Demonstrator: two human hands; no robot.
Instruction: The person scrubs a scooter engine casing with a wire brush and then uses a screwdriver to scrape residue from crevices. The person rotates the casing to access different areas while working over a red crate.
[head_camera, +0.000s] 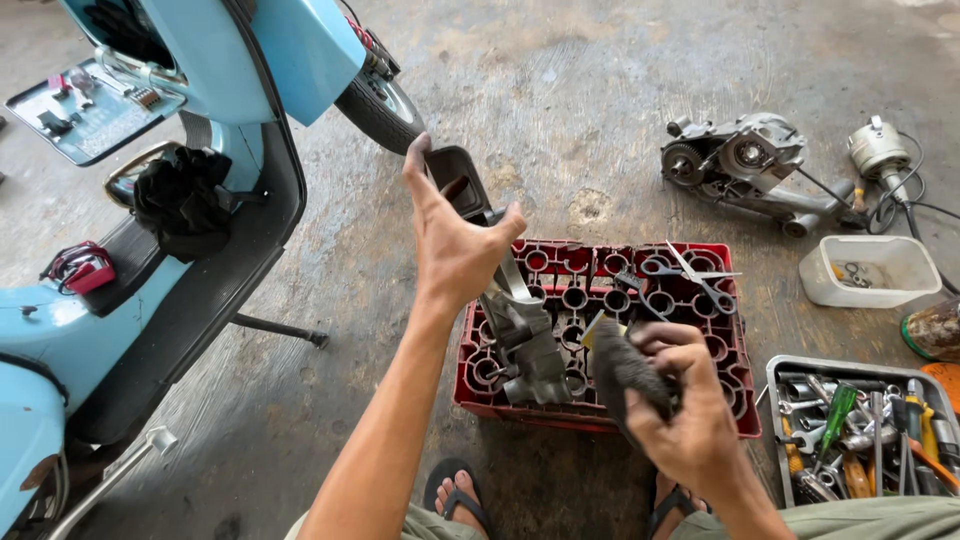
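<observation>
Biggest thing we see: the light-blue scooter (150, 200) filling the left side, black footboard, front wheel (378, 105) up top, w/ a black rag bundle (185, 200) on the seat area and a small red item (80, 268) lower left. All sits on a stained concrete floor (600, 100).

Next, the red plastic crate (720, 400), upside-down-looking w/ round sockets, centre of view in front of our knees. Scissors (690, 275) lie on its top right part. Far right top: a grey engine/drive unit (745, 165) w/ a small motor (880, 150) and cables beside it. Below that a white plastic tub (868, 270), and at bottom right a metal tray (860, 430) packed w/ wrenches and screwdrivers.

Then the part we're handling: a long grey metal piece (520, 330) w/ a dark cup-shaped end (458, 180), standing tilted over the crate's left half, lower end resting on or just above the crate — can't tell which.

Our left hand (455, 240) is wrapped round the upper section of that piece, thumb on one side, fingers closed behind it, index pointing up along the dark end. Our right hand (690, 410) is closed tight round a dark grey cloth (625, 375), held just right of the piece, apart from it.

Smallest: our sandalled feet (455, 495) at the bottom edge.
</observation>
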